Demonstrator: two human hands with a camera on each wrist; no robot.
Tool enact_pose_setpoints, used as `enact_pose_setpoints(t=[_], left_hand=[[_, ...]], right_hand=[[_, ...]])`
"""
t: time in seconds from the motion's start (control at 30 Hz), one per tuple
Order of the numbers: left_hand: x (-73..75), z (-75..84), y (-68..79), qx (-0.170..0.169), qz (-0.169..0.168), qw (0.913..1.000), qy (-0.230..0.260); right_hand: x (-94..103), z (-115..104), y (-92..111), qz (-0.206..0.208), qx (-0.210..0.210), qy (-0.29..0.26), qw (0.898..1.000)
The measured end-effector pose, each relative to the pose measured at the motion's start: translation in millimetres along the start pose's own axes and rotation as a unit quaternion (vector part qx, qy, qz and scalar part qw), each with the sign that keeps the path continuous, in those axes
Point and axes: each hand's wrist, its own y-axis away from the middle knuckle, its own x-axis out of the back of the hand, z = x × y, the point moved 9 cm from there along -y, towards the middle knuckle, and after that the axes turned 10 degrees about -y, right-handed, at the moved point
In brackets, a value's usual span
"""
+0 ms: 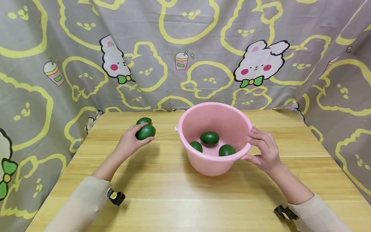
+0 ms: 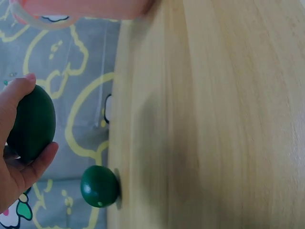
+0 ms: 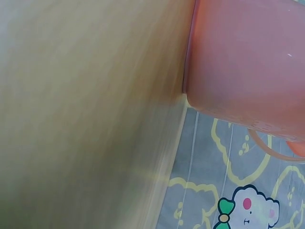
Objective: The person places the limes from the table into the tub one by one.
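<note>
My left hand (image 1: 129, 141) holds a dark green oval fruit (image 1: 146, 132) between thumb and fingers, raised above the table. In the left wrist view this smooth fruit (image 2: 35, 124) is in the hand, apart from a second green fruit (image 2: 99, 186) standing on the table. That second fruit (image 1: 144, 121) shows just behind the held one in the head view. To the right stands a pink bucket (image 1: 200, 162), tilted toward me, with three green fruits (image 1: 209, 138) inside. At its right side, my right hand (image 1: 265, 149) grips the rim. Only the bucket's wall (image 3: 248, 62) shows in the right wrist view, without the hand.
The light wooden table (image 1: 174, 206) carries everything. Behind it and at both sides hangs a grey curtain (image 1: 174, 83) with yellow outlines and cartoon rabbits. A pale bucket handle (image 2: 40, 21) hangs at the bucket's side. Each wrist wears a small black camera (image 1: 116, 197).
</note>
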Motion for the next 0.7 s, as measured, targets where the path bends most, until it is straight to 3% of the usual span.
enact_pose_setpoints(t=[0.23,0.7], left_hand=[[7.9,14.1,0.2,-0.020,-0.001,0.9997,0.011],[23.4,34.0,4.5,-0.010,-0.030,0.9987,0.041]], right_hand=[[1.8,2.8,4.0,0.004,0.001,0.002,1.000],[-1.3,-3.8,-7.0,0.009,0.002,-0.006,1.000]])
